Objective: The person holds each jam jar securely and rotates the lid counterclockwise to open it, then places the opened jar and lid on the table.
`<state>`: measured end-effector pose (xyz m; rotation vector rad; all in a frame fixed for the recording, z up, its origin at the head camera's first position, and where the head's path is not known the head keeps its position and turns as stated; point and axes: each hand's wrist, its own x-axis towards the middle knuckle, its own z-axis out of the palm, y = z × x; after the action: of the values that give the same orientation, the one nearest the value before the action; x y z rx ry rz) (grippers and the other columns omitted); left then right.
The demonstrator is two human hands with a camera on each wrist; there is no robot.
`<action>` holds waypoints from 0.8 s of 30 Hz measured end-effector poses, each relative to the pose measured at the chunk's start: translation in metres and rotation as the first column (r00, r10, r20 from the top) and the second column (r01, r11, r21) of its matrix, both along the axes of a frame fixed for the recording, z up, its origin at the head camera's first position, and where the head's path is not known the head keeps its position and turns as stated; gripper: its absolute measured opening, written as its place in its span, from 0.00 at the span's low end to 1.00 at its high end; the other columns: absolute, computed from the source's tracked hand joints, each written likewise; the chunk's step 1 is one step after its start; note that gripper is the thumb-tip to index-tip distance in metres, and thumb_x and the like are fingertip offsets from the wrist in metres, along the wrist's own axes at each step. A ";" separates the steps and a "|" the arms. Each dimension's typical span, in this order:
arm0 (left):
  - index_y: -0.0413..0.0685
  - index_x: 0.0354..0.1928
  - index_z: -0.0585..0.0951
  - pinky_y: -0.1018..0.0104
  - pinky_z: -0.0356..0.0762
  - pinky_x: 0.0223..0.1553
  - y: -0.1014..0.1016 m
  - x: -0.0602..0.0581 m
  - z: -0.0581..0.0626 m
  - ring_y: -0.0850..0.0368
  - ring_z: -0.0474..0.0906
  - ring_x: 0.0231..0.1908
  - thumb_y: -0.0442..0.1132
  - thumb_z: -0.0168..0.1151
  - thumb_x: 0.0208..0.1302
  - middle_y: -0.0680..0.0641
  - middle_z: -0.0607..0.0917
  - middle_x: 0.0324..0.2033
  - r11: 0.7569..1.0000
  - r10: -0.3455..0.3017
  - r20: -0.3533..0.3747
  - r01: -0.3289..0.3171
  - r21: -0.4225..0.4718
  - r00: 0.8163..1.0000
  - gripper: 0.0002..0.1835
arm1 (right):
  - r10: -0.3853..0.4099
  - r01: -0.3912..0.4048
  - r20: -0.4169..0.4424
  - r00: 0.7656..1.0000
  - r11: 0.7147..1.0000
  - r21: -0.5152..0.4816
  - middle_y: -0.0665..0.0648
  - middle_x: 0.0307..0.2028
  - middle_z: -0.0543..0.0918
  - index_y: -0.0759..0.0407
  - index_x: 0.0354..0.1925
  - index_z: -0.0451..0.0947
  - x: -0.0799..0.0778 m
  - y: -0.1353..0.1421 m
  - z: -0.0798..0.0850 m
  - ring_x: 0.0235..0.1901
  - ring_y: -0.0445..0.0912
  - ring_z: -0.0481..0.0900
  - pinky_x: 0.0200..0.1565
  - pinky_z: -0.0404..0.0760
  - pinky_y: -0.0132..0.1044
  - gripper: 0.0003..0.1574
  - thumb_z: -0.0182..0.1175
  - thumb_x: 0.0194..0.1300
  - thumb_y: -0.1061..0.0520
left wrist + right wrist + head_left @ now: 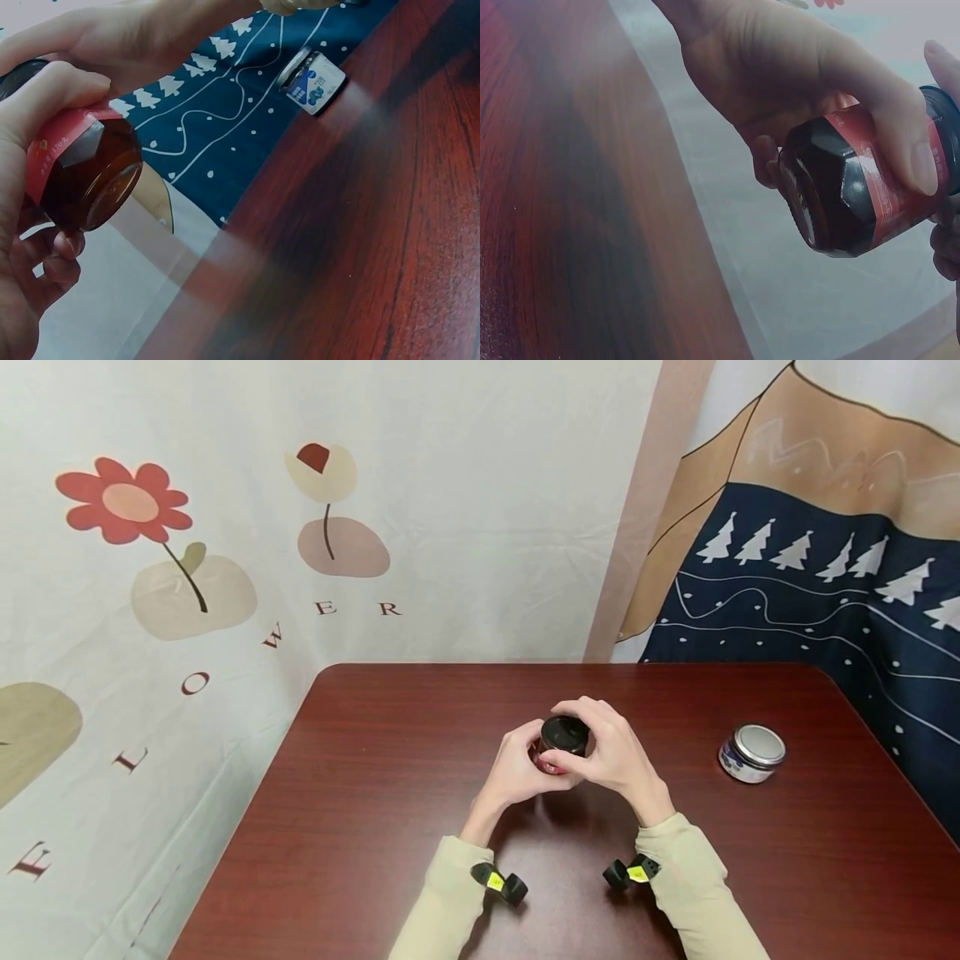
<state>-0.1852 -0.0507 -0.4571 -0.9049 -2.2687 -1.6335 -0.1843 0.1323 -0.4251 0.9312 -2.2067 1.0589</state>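
A dark amber glass jar point(105, 176) with a red label and a black lid point(564, 732) is held above the middle of the table. My left hand point(516, 770) grips the jar's body, its thumb lying across the label in the right wrist view. From the other side my right hand point(613, 750) holds the lid at its rim, thumb in front and fingers behind. The faceted lower part of the jar shows in both wrist views, tilted by the camera angle. Part of the label is hidden behind the fingers.
A short jar point(752, 754) with a silver lid and a white-and-blue label stands on the right of the reddish-brown table point(375, 810). Behind the table hang a pale flower-print cloth point(487, 510) and a dark blue cloth point(810, 585) with white trees.
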 end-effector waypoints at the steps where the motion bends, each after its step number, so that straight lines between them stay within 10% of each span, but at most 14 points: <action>1: 0.48 0.37 0.82 0.72 0.72 0.28 0.000 -0.003 -0.005 0.64 0.71 0.27 0.36 0.82 0.39 0.54 0.78 0.27 1.000 0.017 -0.007 -0.017 -0.004 1.000 0.21 | -0.007 0.007 0.001 1.000 1.000 0.000 0.49 0.41 0.83 0.57 0.52 0.80 0.000 0.000 0.000 0.39 0.45 0.76 0.39 0.76 0.41 0.37 0.70 0.58 0.32; 15: 0.49 0.39 0.83 0.69 0.73 0.31 0.004 0.001 -0.005 0.62 0.74 0.29 0.45 0.82 0.38 0.55 0.80 0.29 0.944 0.303 -0.157 -0.318 -0.087 0.940 0.23 | -0.093 0.093 0.008 0.996 0.996 -0.015 0.48 0.39 0.81 0.54 0.53 0.79 -0.001 0.001 -0.001 0.34 0.42 0.74 0.36 0.74 0.36 0.37 0.74 0.54 0.35; 24: 0.50 0.40 0.83 0.69 0.74 0.30 0.003 -0.001 -0.006 0.63 0.74 0.29 0.46 0.81 0.39 0.56 0.80 0.30 0.939 0.298 -0.166 -0.320 -0.126 0.940 0.23 | -0.050 0.050 0.012 0.999 0.998 -0.031 0.48 0.39 0.81 0.55 0.51 0.80 -0.002 0.001 -0.002 0.35 0.40 0.74 0.35 0.78 0.38 0.30 0.78 0.52 0.48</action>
<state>-0.1864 -0.0474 -0.4632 -0.6296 -2.3164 -1.2363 -0.1861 0.1336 -0.4270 0.8547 -2.2048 1.0746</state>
